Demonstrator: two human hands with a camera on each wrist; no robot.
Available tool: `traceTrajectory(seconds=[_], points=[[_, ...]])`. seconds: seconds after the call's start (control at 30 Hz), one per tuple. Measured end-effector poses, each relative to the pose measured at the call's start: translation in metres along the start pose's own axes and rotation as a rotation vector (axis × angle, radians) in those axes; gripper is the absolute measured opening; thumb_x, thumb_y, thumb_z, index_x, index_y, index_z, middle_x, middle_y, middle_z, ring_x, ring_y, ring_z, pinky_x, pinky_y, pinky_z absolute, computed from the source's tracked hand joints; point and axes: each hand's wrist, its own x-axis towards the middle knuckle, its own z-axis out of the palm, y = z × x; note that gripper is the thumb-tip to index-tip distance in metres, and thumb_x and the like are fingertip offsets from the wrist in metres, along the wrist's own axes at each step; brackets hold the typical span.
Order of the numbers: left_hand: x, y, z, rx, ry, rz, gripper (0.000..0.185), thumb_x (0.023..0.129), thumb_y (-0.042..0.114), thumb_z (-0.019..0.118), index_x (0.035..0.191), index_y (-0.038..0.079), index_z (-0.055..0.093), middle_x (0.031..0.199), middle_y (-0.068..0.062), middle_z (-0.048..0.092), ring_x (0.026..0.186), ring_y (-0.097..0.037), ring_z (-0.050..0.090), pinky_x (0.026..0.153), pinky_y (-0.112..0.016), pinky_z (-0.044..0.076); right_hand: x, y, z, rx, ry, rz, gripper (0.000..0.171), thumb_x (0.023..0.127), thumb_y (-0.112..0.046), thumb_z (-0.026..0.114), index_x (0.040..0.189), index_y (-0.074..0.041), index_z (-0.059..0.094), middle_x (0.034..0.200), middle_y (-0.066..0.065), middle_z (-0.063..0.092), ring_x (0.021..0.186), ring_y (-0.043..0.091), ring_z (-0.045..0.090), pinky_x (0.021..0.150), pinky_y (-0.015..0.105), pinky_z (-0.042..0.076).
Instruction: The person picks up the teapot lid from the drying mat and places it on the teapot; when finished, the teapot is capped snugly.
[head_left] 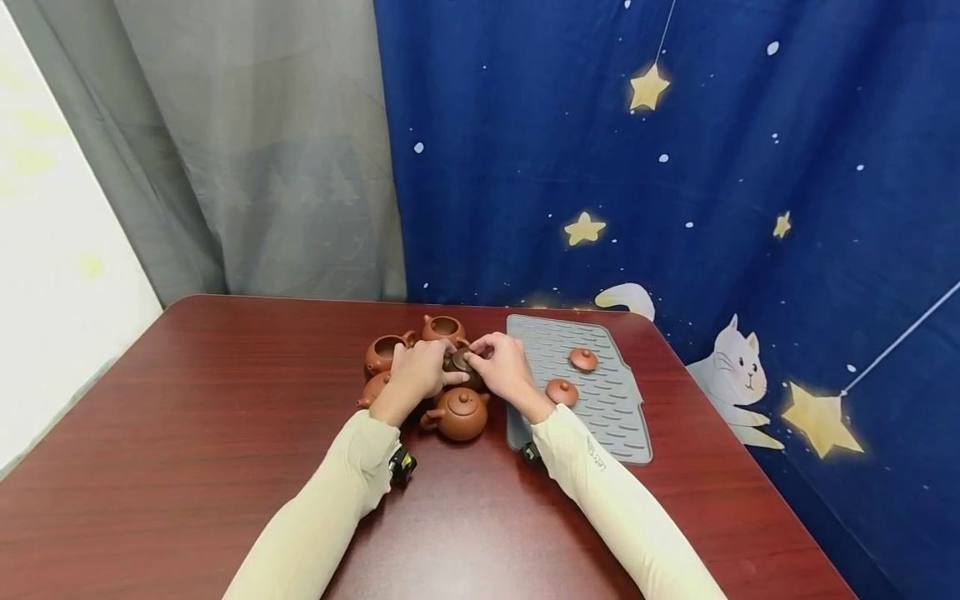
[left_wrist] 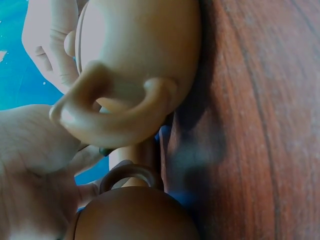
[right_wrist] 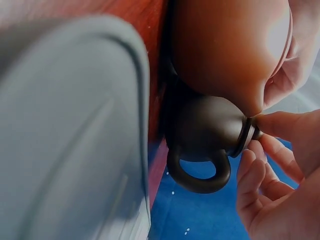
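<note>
Dark teapot (head_left: pixel 462 367) sits mid-counter, just left of the grey mat (head_left: pixel 600 417), directly between my hands. Right hand (head_left: pixel 501 365) pinches its lid knob; left hand (head_left: pixel 417 371) curls against its near side. Both equally close.

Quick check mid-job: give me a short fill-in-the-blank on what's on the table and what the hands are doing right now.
1. Both hands, left hand and right hand, meet on the ____ teapot.
2. Two loose lids lie on the grey ____.
3. The nearest teapot has its lid ____.
4. The table is dark ____ wood.

Missing words: dark brown; mat; on; red
</note>
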Motion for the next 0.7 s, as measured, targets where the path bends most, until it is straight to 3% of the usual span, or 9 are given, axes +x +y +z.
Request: traceTrajectory(seconds=[0.53, 0.7], points=[[-0.0003, 0.0018, -0.0012, 0.02, -0.02, -0.011, 0.052, 0.071, 0.059, 0.068, 0.111, 0.026, 0.064, 0.104, 0.002, 0.066, 0.094, -0.022, 0.06, 0.083, -0.047, 0.031, -0.0049, 0.0016, 0.0006, 0.004, -0.026, 0.046, 0.011, 0.08, -0.029, 0.071, 0.087, -0.021, 0.07, 0.082, -0.011, 0.065, 0.068, 0.006, 0.055, 0.059, 0.024, 0.044], [-0.0008, 0.0038, -0.0034, 0.03, -0.012, -0.012, 0.051, 0.071, 0.06, 0.068, 0.109, 0.026, 0.064, 0.098, 0.0, 0.067, 0.091, -0.023, 0.06, 0.082, -0.048, 0.03, -0.0052, 0.0017, 0.0002, 0.029, -0.016, 0.04, 0.011, 0.081, -0.027, 0.071, 0.088, -0.018, 0.07, 0.083, -0.008, 0.066, 0.069, 0.008, 0.056, 0.061, 0.025, 0.044]])
